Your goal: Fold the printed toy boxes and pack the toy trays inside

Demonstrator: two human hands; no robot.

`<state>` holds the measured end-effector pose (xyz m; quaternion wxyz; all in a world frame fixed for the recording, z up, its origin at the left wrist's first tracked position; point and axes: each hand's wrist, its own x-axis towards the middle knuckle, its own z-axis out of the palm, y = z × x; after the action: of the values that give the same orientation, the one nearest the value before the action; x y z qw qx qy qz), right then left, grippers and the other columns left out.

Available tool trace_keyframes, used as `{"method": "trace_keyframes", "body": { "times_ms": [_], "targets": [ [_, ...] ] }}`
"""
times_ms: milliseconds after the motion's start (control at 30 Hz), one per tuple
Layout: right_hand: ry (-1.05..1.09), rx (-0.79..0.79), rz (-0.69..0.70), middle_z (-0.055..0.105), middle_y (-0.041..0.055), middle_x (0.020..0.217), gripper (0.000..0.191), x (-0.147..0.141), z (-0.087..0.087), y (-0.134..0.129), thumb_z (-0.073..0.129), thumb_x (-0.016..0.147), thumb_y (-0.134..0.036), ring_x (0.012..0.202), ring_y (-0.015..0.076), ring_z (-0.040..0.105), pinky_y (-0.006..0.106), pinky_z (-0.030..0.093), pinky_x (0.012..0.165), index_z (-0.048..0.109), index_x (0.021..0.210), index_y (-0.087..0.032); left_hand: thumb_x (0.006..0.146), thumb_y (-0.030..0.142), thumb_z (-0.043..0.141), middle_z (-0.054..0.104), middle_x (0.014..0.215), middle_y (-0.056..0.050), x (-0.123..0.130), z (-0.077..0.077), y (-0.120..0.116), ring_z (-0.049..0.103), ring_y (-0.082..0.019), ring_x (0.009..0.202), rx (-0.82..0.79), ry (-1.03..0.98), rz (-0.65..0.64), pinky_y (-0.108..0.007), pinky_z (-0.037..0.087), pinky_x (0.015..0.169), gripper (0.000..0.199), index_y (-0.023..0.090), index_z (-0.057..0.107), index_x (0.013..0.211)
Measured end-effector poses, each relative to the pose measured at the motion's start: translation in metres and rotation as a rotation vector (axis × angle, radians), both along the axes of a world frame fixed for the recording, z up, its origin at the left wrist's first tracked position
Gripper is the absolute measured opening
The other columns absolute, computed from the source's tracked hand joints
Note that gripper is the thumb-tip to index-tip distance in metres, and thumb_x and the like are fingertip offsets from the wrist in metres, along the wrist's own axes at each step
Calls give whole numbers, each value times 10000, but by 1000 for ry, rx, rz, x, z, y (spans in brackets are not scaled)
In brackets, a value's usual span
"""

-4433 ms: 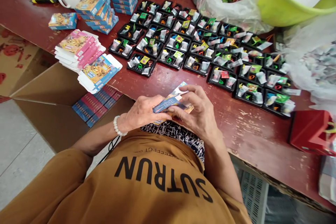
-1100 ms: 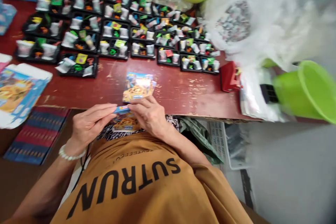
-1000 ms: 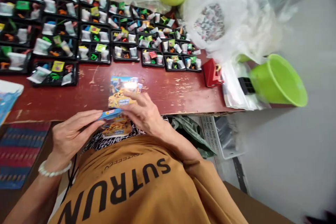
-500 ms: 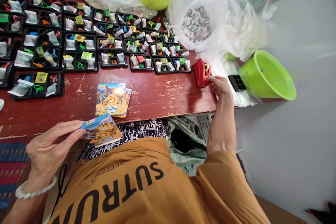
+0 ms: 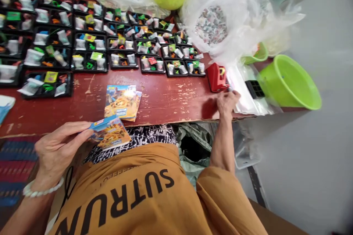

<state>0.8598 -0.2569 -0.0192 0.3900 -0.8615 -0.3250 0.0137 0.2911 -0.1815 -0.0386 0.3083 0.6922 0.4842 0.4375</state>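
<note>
My left hand [image 5: 62,145] grips one end of a small printed box [image 5: 113,134] between thumb and fingers, low over the table's front edge. Just behind it lie a couple of similar picture boxes [image 5: 120,100], overlapping on the tabletop. To the right, my right hand [image 5: 227,102] has its fingers drawn together at the front end of a red tape dispenser [image 5: 217,77]. Whether a bit of tape is between those fingertips is too small to make out.
Rows of black compartment trays [image 5: 47,84] with small toys and sachets cover the table's left and back. A plastic bag of wrapped pieces [image 5: 211,25] stands behind the dispenser. Clear plastic sheets [image 5: 239,97], a black tray [image 5: 255,89] and a green basin [image 5: 292,80] are at right.
My right hand has shifted from the dispenser's side toward its front end, closer to the table edge. My left hand still holds the box, nearly unmoved. The view has shifted slightly.
</note>
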Motion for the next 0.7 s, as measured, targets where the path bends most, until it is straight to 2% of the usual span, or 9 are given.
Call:
{"method": "trace_keyframes", "body": {
  "times_ms": [33,100,167,233,300,400,467,533,700],
  "targets": [
    [-17,38,-22,622,83,902,137,-14,-4,1,592,898,-228,1079,273,600,495,503,1028,568,763,-231,813,307,834,826,984,122,2,2,-1,781,-259,811,23,-3,-20,-527,704,810,217,451,838,975],
    [18,94,17,648,61,872,132,-54,-9,9,603,928,-295,943,253,641,492,543,980,656,840,-212,844,252,825,833,940,51,5,7,-1,782,-201,807,61,-22,-42,-382,692,774,143,344,847,951],
    [146,134,211,680,18,786,167,-112,-7,19,685,910,-377,723,200,635,414,601,801,743,926,-221,865,226,813,834,939,-2,7,10,0,781,-175,833,69,-39,-79,-316,669,779,91,269,841,940],
    [392,217,535,727,17,778,180,-182,4,26,802,858,-385,679,174,646,365,614,732,809,965,-241,875,235,809,834,938,-35,9,13,1,784,-173,838,86,-37,-97,-291,660,743,67,231,834,938],
    [687,203,794,782,21,846,178,-248,17,28,850,845,-380,713,167,698,351,640,733,841,988,-275,888,254,802,834,930,-48,10,16,1,786,-175,828,119,-10,-104,-281,653,702,67,220,829,939],
    [954,166,967,798,16,862,206,-315,25,30,861,857,-417,740,170,726,348,658,726,853,1015,-287,908,271,792,833,920,-50,12,23,-2,783,-171,810,195,41,-127,-282,649,701,69,220,821,944],
    [980,148,1002,792,13,864,241,-335,21,32,850,872,-453,764,174,730,353,665,739,850,1046,-286,924,262,779,832,921,-48,12,27,-4,780,-166,811,245,69,-151,-286,649,737,64,218,812,957],
    [936,134,1017,778,8,862,273,-342,15,32,823,898,-475,758,172,716,357,667,736,839,1100,-292,939,239,759,828,925,-42,12,30,-5,777,-161,818,292,90,-169,-287,647,765,56,219,797,975],
    [836,133,1017,692,-41,761,546,-346,12,26,794,929,-421,622,149,607,330,619,605,655,1450,-337,951,178,719,808,931,-34,13,33,-7,767,-158,838,374,123,-186,-277,636,790,62,215,740,995]
  ]
}}
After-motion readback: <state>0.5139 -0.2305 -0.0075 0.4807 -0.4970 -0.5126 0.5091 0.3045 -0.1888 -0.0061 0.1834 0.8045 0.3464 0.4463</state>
